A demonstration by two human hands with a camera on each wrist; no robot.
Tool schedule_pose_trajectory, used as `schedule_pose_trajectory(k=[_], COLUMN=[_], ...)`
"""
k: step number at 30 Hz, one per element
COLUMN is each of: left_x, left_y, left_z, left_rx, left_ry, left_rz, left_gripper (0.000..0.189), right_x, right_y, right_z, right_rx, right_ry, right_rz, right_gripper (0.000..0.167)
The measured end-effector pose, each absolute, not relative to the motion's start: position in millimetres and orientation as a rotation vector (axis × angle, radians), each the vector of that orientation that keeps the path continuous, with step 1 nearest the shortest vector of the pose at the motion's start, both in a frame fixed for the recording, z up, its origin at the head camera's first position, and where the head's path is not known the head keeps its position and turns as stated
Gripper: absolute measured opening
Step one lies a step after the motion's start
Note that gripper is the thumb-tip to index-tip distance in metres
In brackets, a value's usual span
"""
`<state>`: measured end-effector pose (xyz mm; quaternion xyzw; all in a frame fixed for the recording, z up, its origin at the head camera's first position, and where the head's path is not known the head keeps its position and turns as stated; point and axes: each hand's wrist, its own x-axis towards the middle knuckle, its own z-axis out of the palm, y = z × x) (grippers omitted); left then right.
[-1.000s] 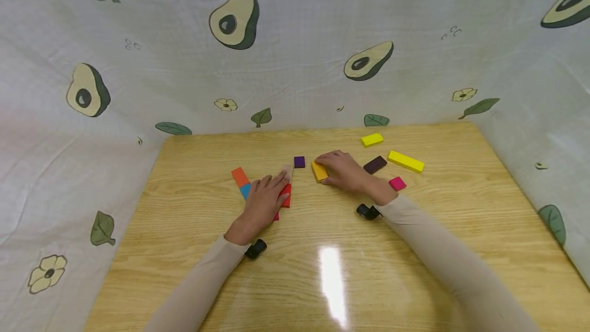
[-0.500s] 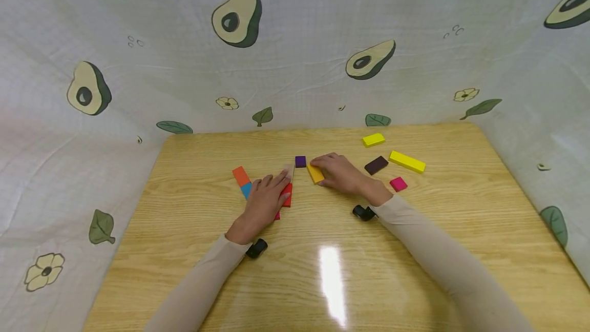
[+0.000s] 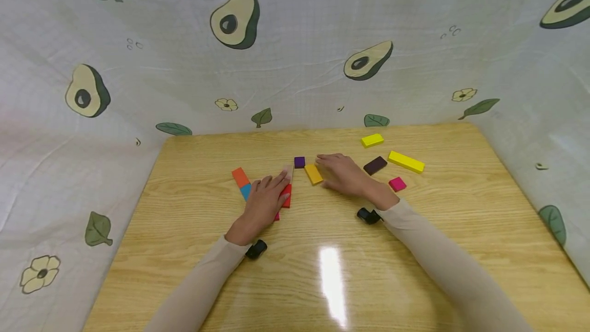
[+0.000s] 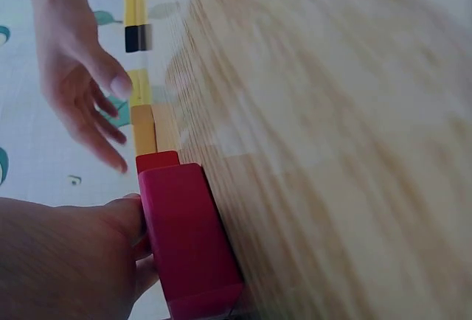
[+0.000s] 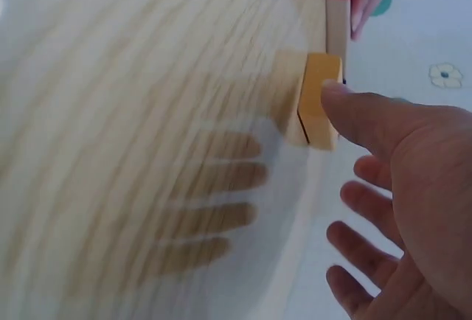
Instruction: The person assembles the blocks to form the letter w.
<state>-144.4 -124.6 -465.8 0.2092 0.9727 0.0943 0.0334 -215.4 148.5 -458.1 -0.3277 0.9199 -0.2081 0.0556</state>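
My left hand rests over a row of blocks, its fingers reaching onto a beige block and its thumb by a red block. A magenta block lies under the wrist side of that hand. To its left sit an orange-red block and a partly covered blue block. My right hand hovers just right of a yellow-orange block, fingers loosely spread and holding nothing. In the right wrist view, the thumb overlaps that block; contact is unclear. A small purple block lies behind, near its far end.
Right of the right hand lie a dark brown block, a long yellow block, a shorter yellow block and a magenta block. A patterned cloth hangs around the wooden table.
The yellow-orange block has slid left, toward the purple and beige blocks. My right hand followed it, then let go and drew back slightly right. My left hand has stayed in place.
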Motion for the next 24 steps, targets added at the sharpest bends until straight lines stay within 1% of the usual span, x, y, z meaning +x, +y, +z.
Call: schedule_pose_trajectory(k=[12,19,24], left_x=[-143.6,-143.2,-143.6], left_y=[-123.6,-123.6,-123.8], left_z=[-465.8,-465.8,-465.2], left_rx=[0.624,0.630,0.636], left_ry=[2.998,2.996,2.997], left_rz=[0.293,0.296,0.299], left_gripper=[0.050,0.050,0.050], right_x=[-195.4,-188.5,-184.9], right_y=[199.4,226.6,239.1], right_z=[-453.3,-454.7,-455.3], right_rx=[-0.657,-0.476,-0.398], right_ry=[3.044,3.091,3.126], right_rz=[-0.644,-0.668,-0.650], right_gripper=[0.063,0.067,0.068])
